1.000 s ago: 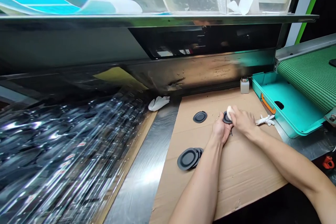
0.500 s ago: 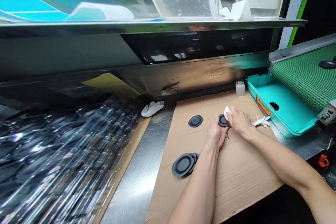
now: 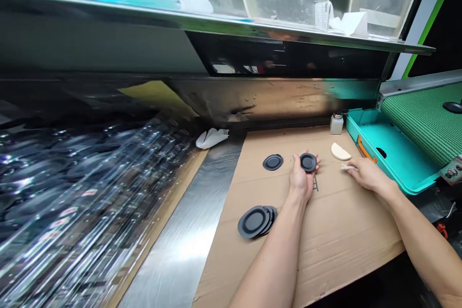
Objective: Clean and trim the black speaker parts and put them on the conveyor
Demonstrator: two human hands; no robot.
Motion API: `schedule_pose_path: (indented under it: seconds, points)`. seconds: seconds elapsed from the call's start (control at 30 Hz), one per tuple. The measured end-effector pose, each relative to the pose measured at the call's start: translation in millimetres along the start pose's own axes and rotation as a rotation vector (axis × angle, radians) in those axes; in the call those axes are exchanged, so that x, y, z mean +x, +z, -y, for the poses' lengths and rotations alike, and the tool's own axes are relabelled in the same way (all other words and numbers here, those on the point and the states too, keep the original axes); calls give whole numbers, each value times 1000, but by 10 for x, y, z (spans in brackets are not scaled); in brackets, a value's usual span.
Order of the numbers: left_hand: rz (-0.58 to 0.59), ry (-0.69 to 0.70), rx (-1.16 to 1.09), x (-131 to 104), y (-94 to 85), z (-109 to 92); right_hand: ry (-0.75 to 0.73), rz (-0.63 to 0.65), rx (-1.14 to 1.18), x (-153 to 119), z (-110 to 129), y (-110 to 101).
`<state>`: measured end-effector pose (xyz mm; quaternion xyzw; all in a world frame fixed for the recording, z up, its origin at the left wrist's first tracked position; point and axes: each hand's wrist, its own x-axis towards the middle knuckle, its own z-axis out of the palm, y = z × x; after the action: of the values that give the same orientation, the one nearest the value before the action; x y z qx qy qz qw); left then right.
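Right of centre in the head view, left hand point(image 3: 301, 178): fingers curled beneath and around a dark disc point(image 3: 308, 162), thumb at its left edge, fingertips showing beyond the right; face up, clear of the palm.
Right hand point(image 3: 368, 173), farther right: fingers bent low over the cardboard point(image 3: 335, 240), tips touching a white bundle point(image 3: 349, 167); cannot tell whether they close on it.
Cream pad point(image 3: 340, 151): half-round, lying flat just above the right fingertips, untouched.
Other discs: one lone disc point(image 3: 273, 162) left of the held one; an overlapping disc pile point(image 3: 253, 222) at lower centre, near the left forearm.
Handling, judged: support the held disc from below and at its rim, thumb off the face; keep it level, grip light.
White bundle, judged: best pinched at a loose end, without dragging it across the pad.
Watch, judged: the left forearm could nudge the pile; keep it lifted.
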<state>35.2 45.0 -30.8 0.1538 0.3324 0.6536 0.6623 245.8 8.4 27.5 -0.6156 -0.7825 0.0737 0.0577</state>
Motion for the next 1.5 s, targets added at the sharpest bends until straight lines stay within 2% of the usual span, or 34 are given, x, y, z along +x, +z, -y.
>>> schedule_pose_path:
  seconds: [0.07, 0.13, 0.2, 0.3, 0.37, 0.47, 0.57, 0.67, 0.73, 0.8, 0.87, 0.97, 1.07, 1.17, 1.27, 1.43, 1.5]
  points:
    - [37, -35, 10, -17, 22, 26, -5, -217, 42, 218, 45, 3]
    - [63, -59, 27, -28, 35, 43, 22, -390, 58, 540, 92, -92]
    - [77, -66, 42, -33, 39, 48, 84, -454, 37, 909, 109, -252]
    - [76, -76, 32, -29, 37, 42, 202, -443, -36, 1414, 54, -487]
    - [72, -79, 9, -20, 41, 35, 207, -393, -83, 1662, -14, -589]
    - [74, -78, -39, -8, 55, 23, 184, -257, -126, 1890, -92, -674]
    - [99, -105, -110, -15, 73, 2, 243, -147, -125, 1981, -94, -756]
    - [129, -155, -161, -34, 85, -30, 311, -170, -101, 1975, -34, -869]
    - [146, -178, -173, -44, 86, -60, 298, -292, -60, 1917, 30, -906]
    - [168, -193, -181, -45, 78, -91, 218, -426, 31, 1800, 113, -851]
    - [190, -206, -188, -40, 62, -116, 123, -465, 181, 1616, 218, -677]
    - [182, -225, -153, -19, 36, -117, -22, -395, 407, 1236, 394, -276]
    - [170, -228, -67, 3, 30, -74, -211, -333, 499, 855, 542, 75]
    - [166, -202, 17, 3, 44, -21, -322, -311, 426, 625, 629, 248]
    - [123, -182, 133, -24, 63, 15, -369, -306, 335, 571, 668, 311]
    - [49, -115, 331, -55, 51, 69, -321, -273, 144, 589, 687, 345]
    - [69, -105, 375, -55, 34, 93, -289, -249, 75, 574, 684, 334]
